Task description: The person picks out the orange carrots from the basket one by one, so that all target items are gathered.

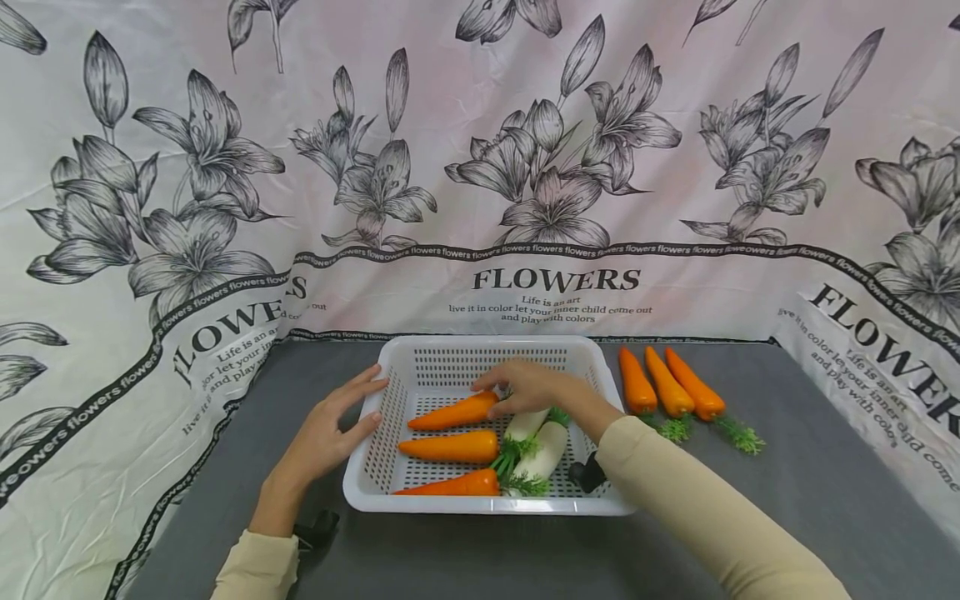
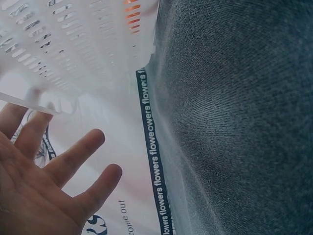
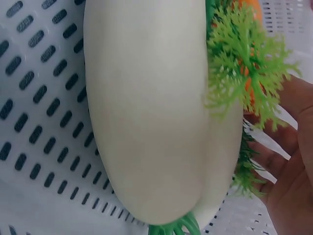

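Observation:
A white perforated basket (image 1: 487, 506) holds three orange toy carrots and white radishes with green tops. My right hand (image 1: 531, 385) reaches inside and grips the thick end of the rearmost carrot (image 1: 450, 413), thumb on the near side and fingers over the far side. In the right wrist view a white radish (image 3: 146, 107) fills the middle, and leafy greens (image 3: 249, 63) partly cover the right fingers. Two more carrots, the middle one (image 1: 450, 447) and the front one (image 1: 453, 483), lie below. My left hand (image 1: 322, 437), fingers spread, touches the basket's left rim.
Three more carrots (image 1: 671, 387) with green tops lie on the grey table (image 1: 450, 558), right of the basket. A flower-printed cloth (image 1: 555, 308) hangs behind and along both sides. A black wrist device (image 1: 587, 473) hangs beneath the right wrist, over the basket's near right corner.

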{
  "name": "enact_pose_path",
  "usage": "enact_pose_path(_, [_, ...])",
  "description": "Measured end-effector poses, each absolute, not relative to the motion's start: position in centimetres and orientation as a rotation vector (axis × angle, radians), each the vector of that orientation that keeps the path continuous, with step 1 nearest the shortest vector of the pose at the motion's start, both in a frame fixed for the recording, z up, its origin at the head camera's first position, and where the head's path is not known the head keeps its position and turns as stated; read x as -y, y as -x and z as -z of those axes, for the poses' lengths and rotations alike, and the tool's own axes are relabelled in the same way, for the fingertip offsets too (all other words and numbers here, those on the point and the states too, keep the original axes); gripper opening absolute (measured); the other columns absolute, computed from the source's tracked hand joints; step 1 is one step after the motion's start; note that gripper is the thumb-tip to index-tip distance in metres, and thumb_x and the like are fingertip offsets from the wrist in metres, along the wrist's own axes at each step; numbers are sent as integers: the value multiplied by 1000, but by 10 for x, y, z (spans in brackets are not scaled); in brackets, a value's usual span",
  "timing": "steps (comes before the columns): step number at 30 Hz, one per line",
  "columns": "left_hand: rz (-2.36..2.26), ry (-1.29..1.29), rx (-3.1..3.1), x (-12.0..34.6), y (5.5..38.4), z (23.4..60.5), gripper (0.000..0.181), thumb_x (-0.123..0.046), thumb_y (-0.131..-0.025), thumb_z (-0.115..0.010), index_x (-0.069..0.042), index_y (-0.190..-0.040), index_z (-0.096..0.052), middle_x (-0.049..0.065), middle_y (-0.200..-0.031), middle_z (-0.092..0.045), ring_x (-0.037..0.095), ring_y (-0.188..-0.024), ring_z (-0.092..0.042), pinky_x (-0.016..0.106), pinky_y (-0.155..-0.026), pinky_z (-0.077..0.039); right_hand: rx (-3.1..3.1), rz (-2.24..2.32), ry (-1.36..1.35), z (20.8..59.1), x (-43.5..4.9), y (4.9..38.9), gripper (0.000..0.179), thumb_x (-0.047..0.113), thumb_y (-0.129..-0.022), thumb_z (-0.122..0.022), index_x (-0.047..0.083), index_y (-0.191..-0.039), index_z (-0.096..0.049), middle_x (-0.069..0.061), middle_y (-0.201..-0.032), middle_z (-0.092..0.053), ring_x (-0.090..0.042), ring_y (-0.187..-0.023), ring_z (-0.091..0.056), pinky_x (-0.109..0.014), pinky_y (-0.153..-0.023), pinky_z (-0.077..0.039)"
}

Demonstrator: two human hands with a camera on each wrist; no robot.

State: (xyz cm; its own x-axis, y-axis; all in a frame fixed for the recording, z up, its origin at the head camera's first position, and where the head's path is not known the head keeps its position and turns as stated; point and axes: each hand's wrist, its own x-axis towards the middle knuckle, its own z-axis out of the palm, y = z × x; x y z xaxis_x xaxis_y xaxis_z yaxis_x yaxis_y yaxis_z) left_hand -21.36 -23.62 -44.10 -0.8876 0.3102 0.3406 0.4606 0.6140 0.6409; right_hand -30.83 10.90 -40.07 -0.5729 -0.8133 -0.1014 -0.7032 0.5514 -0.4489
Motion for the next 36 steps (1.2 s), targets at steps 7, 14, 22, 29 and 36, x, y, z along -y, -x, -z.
enact_pose_path(7, [1129,642,2642,237,214,442,50,-30,-100,-62,-20,-148,-55,3,-165,-38,40,-149,-37,74,-112,-30,-2456,575,1228,411,-102,313,38,25,-96,-71,9,-131,-69,-7,-117,-74,-19,-102,-69,-34,-92,-57])
enact_pose_path(14, [1145,655,2632,236,214,443,49,-30,-99,-63,-19,-147,-56,2,-165,-38,39,-149,-38,73,-112,-31,-2384,635,1235,415,-100,312,28,21,-94,-73,9,-119,-72,-5,-118,-73,-21,-107,-69,-35,-96,-56])
enact_pose_path(22, [1155,652,2632,237,214,442,50,-29,-99,-62,-19,-147,-56,2,-165,-38,39,-149,-38,73,-112,-31,-2348,638,1198,414,-98,311,34,16,-93,-74,6,-125,-69,-10,-125,-71,-23,-112,-68,-35,-97,-57])
enact_pose_path(29, [1150,649,2636,236,214,442,49,-30,-100,-62,-20,-148,-55,2,-165,-38,39,-150,-38,73,-113,-32,-2336,646,1192,411,-101,313,41,14,-93,-73,2,-132,-67,-12,-134,-69,-27,-118,-68,-35,-100,-56])
enact_pose_path(36, [1151,637,2644,237,214,441,49,-30,-100,-62,-19,-147,-56,1,-165,-37,39,-150,-37,73,-113,-31,-2366,758,1101,386,-109,314,46,18,-93,-75,6,-136,-65,-11,-134,-68,-24,-113,-68,-32,-97,-56])
